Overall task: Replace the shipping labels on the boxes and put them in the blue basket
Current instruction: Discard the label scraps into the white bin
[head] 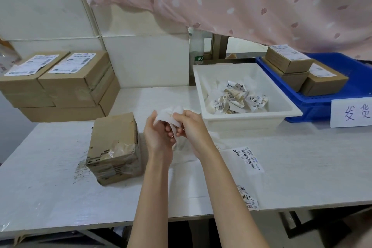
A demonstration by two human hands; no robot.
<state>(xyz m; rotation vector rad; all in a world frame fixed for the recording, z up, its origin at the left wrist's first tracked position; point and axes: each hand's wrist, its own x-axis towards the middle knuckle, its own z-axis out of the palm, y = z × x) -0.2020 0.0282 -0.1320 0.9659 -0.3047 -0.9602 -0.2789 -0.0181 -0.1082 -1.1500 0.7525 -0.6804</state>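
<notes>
A brown cardboard box (114, 148) stands on the white table, its top bare of any label, with torn tape on the near face. Just right of it, above the table, my left hand (158, 137) and my right hand (192, 129) both grip a crumpled white label paper (169, 116) between them. Two fresh shipping labels lie flat on the table: one (248, 159) to the right of my right forearm, another (247, 198) at the table's front edge. The blue basket (322, 104) at the far right holds three labelled boxes (289, 61).
A white bin (247, 120) with several crumpled old labels sits between my hands and the blue basket. A stack of labelled boxes (66, 84) stands at the back left. A plastic bottle (196, 46) stands behind the bin. A pink curtain hangs overhead.
</notes>
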